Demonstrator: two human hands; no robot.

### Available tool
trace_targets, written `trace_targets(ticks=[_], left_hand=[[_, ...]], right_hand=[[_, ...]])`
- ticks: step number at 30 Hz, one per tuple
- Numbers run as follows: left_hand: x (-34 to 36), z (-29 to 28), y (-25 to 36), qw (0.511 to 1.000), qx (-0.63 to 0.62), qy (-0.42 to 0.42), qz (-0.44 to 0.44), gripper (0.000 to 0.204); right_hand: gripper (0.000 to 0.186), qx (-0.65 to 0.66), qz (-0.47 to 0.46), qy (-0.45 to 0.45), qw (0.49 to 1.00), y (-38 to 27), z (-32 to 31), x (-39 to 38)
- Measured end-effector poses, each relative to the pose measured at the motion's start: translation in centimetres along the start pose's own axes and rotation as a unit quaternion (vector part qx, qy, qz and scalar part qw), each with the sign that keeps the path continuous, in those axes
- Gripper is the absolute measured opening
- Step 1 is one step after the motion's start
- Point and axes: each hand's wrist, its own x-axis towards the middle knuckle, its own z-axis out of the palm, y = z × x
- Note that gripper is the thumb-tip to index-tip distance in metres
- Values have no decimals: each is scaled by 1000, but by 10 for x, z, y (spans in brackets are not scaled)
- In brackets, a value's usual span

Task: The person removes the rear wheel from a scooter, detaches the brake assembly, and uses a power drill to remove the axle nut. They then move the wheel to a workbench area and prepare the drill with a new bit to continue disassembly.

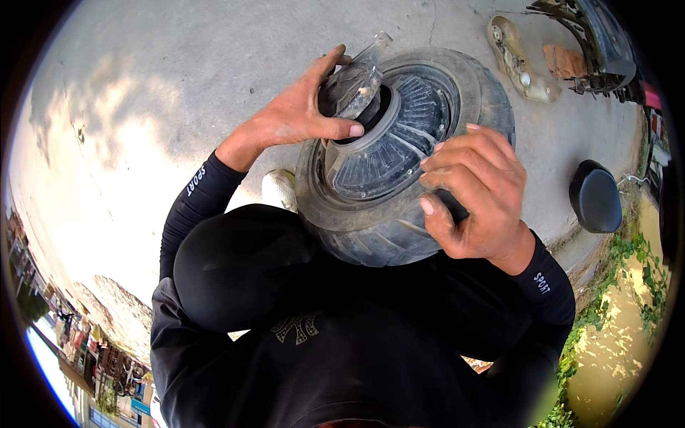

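My left hand [289,114] holds a clear, dirty plastic piece [367,75] over the dark centre opening of a wheel hub [407,128], with my thumb at the opening's rim. The grey hub sits in a worn black tyre [378,244], lying tilted against my knees. My right hand [478,192] is at the tyre's right side with bent fingers closed around something dark, which I cannot make out behind them.
A black seat-like pad [596,196] lies on the concrete at the right, near a plant-edged yellow wall [606,342]. A beige moulded part [531,78] and a dark vehicle body [599,50] are at top right. My black-clad knees [242,264] are below the wheel.
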Motion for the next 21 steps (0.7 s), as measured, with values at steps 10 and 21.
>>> trace_targets(ticks=[10,21], left_hand=[[-18,-76,-66,819,-568,75,-33,82],[3,-83,-117,770,-598,177,-137,58]], right_hand=[[15,-2,24,-32,999,-6,-6,0],[14,1,23,-39,999,-5,-4,0]])
